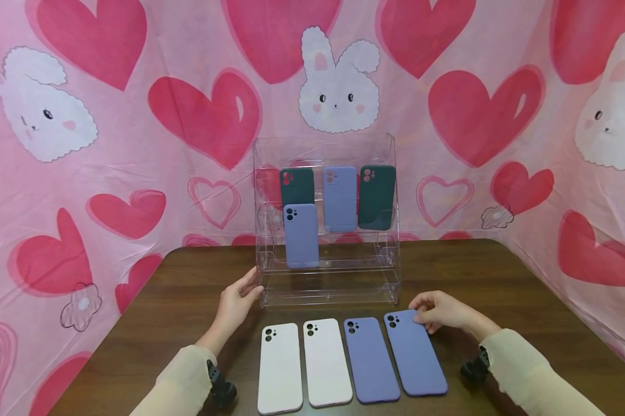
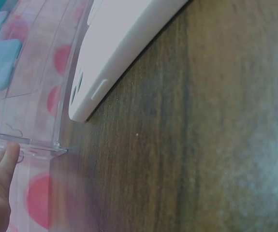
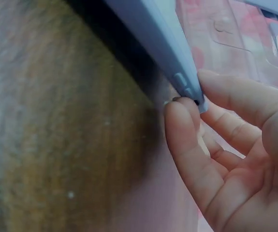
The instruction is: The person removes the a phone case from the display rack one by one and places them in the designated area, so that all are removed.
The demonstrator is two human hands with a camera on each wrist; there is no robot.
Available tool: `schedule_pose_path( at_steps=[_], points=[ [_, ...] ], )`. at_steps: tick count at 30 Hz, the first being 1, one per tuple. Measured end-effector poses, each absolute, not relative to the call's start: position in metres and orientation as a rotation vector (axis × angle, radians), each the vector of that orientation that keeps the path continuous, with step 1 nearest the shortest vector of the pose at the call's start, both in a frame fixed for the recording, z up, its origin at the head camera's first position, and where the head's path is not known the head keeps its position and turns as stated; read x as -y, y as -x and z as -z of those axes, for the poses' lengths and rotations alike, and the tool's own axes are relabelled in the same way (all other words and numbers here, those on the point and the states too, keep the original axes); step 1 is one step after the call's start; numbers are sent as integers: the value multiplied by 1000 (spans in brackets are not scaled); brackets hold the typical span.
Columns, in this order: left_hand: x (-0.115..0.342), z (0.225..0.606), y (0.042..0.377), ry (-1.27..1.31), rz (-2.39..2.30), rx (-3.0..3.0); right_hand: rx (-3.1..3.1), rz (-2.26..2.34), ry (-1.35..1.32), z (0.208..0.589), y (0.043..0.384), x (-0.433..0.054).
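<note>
- At the right end of the row on the table (image 1: 473, 271), a blue phone case (image 1: 415, 358) lay with its camera-hole end toward the clear rack (image 1: 328, 299); the right hand (image 1: 439, 309) pinched its far right corner between thumb and fingers.
- Judged by its look, the case was probably light, somewhat bendy and hard to break, perhaps smooth enough to slip; its long side rims probably offered the surest hold.
- The left hand (image 1: 239, 297), fingers fairly straight, touched the rack's lower left side.
- Close on the left lay a purple case (image 1: 372, 361); the rack's front lip stood beyond the row.
- Open room for moving lay to the right.
</note>
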State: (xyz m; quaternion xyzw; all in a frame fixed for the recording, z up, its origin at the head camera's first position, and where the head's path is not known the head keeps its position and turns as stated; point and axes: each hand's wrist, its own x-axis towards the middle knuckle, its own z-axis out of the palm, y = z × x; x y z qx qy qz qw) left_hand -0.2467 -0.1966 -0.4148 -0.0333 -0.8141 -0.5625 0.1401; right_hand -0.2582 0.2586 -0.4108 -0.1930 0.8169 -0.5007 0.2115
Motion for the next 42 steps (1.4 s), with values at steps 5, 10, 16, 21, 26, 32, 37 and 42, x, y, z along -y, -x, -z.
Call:
schedule_pose_path(
  at_steps=[5, 10, 16, 21, 26, 32, 37, 42],
  points=[
    [197, 415, 247, 100, 1625, 2334, -2325, 1338, 567, 414, 258, -257],
    [197, 416, 248, 105, 1628, 2328, -2361, 1298, 581, 416, 260, -257],
    [198, 416, 248, 118, 1639, 2312, -2362, 1297, 576, 417, 260, -256],
    [198, 416, 247, 114, 1642, 2310, -2359, 1298, 578, 415, 260, -257],
    [198, 417, 248, 117, 1646, 2316, -2374, 1298, 585, 407, 260, -258],
    [198, 416, 248, 115, 1657, 2321, -2417, 1317, 623, 387, 261, -259],
    [198, 416, 249, 121, 1668, 2312, -2458, 1359, 686, 359, 264, -260],
    [197, 416, 249, 113, 1694, 2299, -2482, 1431, 702, 329, 269, -256]
  ],
)
